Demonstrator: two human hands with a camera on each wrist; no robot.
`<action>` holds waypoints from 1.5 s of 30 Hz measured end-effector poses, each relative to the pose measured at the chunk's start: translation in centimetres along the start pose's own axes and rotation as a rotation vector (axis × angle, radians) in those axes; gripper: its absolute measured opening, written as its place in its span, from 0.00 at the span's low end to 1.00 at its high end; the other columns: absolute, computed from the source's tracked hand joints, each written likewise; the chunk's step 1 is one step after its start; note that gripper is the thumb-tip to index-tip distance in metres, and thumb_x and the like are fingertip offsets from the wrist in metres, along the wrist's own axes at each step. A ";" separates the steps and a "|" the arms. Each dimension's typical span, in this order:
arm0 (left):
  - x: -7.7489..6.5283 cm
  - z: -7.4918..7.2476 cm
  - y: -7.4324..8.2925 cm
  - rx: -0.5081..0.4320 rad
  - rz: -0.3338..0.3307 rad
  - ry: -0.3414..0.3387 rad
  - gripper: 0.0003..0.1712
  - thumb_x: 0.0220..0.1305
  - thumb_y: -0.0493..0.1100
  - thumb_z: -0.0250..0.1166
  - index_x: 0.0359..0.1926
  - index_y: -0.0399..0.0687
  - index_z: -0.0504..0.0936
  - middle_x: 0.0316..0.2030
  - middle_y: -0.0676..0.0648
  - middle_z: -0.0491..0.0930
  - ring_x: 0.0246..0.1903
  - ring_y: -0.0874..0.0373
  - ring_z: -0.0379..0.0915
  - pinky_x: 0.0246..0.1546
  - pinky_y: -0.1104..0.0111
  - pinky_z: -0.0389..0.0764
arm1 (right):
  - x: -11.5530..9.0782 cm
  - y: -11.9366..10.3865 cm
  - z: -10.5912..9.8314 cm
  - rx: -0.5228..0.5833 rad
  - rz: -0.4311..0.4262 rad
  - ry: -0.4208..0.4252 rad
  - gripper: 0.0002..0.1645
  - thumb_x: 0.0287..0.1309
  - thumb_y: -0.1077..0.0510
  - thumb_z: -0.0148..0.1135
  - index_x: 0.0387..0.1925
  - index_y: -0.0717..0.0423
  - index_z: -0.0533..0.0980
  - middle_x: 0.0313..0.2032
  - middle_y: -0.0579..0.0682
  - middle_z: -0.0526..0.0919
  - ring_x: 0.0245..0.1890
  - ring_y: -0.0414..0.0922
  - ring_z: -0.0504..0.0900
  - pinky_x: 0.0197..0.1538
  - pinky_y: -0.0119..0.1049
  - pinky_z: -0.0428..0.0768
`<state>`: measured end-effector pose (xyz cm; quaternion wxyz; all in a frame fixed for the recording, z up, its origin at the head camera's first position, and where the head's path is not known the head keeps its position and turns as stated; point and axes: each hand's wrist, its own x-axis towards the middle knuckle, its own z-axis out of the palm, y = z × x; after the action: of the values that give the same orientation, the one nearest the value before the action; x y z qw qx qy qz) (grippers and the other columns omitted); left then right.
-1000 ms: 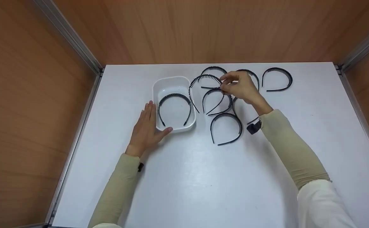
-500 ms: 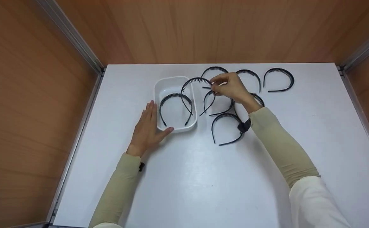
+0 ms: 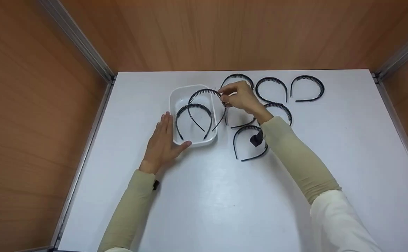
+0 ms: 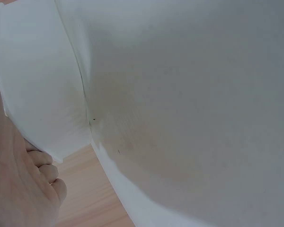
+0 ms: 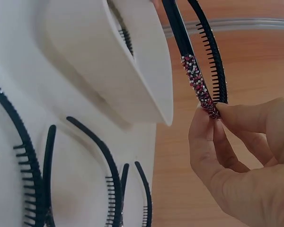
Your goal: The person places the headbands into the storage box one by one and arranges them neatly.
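My right hand [image 3: 240, 98] pinches a black toothed headband [image 3: 205, 91] by its side and holds it over the right part of a white plastic tub [image 3: 215, 136]. In the right wrist view, red and white beads coat the outside of this headband [image 5: 199, 82] near the fingertips [image 5: 213, 111]. Another headband [image 3: 194, 106] lies inside the tub, partly overlapped in the head view by the held one. Against the tub's left wall rests my left hand [image 3: 160, 143], fingers straight and thumb along the near edge. The left wrist view shows the palm beside the tub wall [image 4: 38, 75].
Several black headbands lie on the white table right of the tub, among them one at the near side [image 3: 249, 127] and one at the far right [image 3: 321, 87]. My right forearm covers part of this group. Wooden panels [image 3: 239, 35] stand behind and at both sides.
My right hand has moved left with the pinched headband, from above the other headbands to over the tub. My left hand has stayed against the tub.
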<state>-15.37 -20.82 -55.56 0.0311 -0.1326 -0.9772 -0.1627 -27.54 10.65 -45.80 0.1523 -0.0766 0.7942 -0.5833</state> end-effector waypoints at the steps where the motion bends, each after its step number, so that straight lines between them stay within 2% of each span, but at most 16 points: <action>1: 0.0 0.0 0.0 -0.003 -0.001 -0.001 0.72 0.67 0.82 0.56 0.85 0.32 0.41 0.86 0.34 0.40 0.86 0.43 0.35 0.86 0.52 0.46 | 0.1 -0.1 0.2 -0.009 0.004 0.001 0.16 0.69 0.68 0.68 0.56 0.62 0.86 0.47 0.54 0.83 0.39 0.42 0.87 0.47 0.35 0.91; 7: 0.0 0.0 0.0 -0.009 -0.009 -0.005 0.72 0.67 0.83 0.55 0.85 0.33 0.40 0.86 0.35 0.40 0.86 0.43 0.35 0.86 0.54 0.45 | 0.7 -0.7 1.6 -0.027 0.003 0.006 0.15 0.68 0.69 0.68 0.55 0.62 0.88 0.45 0.55 0.83 0.37 0.41 0.87 0.49 0.39 0.92; 14: 0.1 -0.1 0.0 -0.002 -0.003 -0.009 0.72 0.67 0.83 0.55 0.85 0.33 0.40 0.86 0.35 0.39 0.86 0.43 0.35 0.86 0.54 0.45 | 1.4 -0.7 2.6 -0.038 -0.009 0.036 0.15 0.66 0.69 0.68 0.53 0.63 0.88 0.45 0.56 0.86 0.35 0.40 0.87 0.42 0.32 0.91; 21: 0.1 -0.1 -0.1 -0.011 -0.014 -0.026 0.72 0.67 0.83 0.53 0.85 0.34 0.38 0.86 0.35 0.38 0.86 0.44 0.34 0.86 0.56 0.44 | 1.6 -0.3 3.4 -0.095 -0.008 0.056 0.14 0.67 0.68 0.69 0.52 0.60 0.89 0.45 0.56 0.86 0.38 0.42 0.88 0.45 0.36 0.92; 25: 0.1 0.0 -0.1 -0.015 -0.020 -0.026 0.72 0.67 0.84 0.53 0.85 0.35 0.39 0.86 0.36 0.38 0.86 0.44 0.34 0.86 0.55 0.44 | 1.7 0.0 4.0 -0.148 -0.022 0.071 0.13 0.66 0.68 0.70 0.50 0.59 0.90 0.44 0.56 0.88 0.39 0.42 0.87 0.42 0.32 0.91; 30: 0.0 -0.2 0.1 0.004 -0.027 -0.029 0.73 0.66 0.85 0.53 0.86 0.35 0.38 0.86 0.36 0.38 0.86 0.44 0.34 0.86 0.54 0.45 | 2.0 0.2 5.1 -0.265 -0.065 0.088 0.12 0.64 0.67 0.71 0.48 0.60 0.91 0.44 0.57 0.91 0.39 0.43 0.87 0.39 0.29 0.87; 34: 0.0 -0.2 0.2 0.014 -0.030 -0.044 0.73 0.66 0.86 0.52 0.86 0.36 0.37 0.86 0.37 0.36 0.86 0.45 0.32 0.86 0.56 0.43 | 2.0 0.1 5.9 -0.353 -0.069 0.103 0.12 0.64 0.66 0.71 0.47 0.59 0.91 0.43 0.56 0.92 0.41 0.44 0.86 0.42 0.32 0.84; 39: 0.0 -0.3 0.2 0.018 -0.023 -0.046 0.73 0.66 0.85 0.51 0.85 0.35 0.37 0.86 0.37 0.37 0.86 0.45 0.32 0.86 0.57 0.42 | 2.1 0.0 6.9 -0.415 -0.069 0.119 0.12 0.63 0.66 0.71 0.47 0.59 0.91 0.43 0.55 0.92 0.44 0.46 0.87 0.48 0.37 0.86; 45: -0.1 -0.3 0.1 0.015 -0.008 -0.031 0.72 0.68 0.83 0.53 0.85 0.33 0.38 0.86 0.35 0.38 0.86 0.44 0.33 0.86 0.56 0.42 | 2.3 0.2 8.1 -0.458 -0.101 0.123 0.12 0.64 0.68 0.67 0.46 0.63 0.90 0.43 0.57 0.93 0.41 0.46 0.86 0.45 0.38 0.86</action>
<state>-15.28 -20.83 -55.30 0.0162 -0.1310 -0.9793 -0.1536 -27.02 2.73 -48.60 0.0531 -0.1129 0.9087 -0.3985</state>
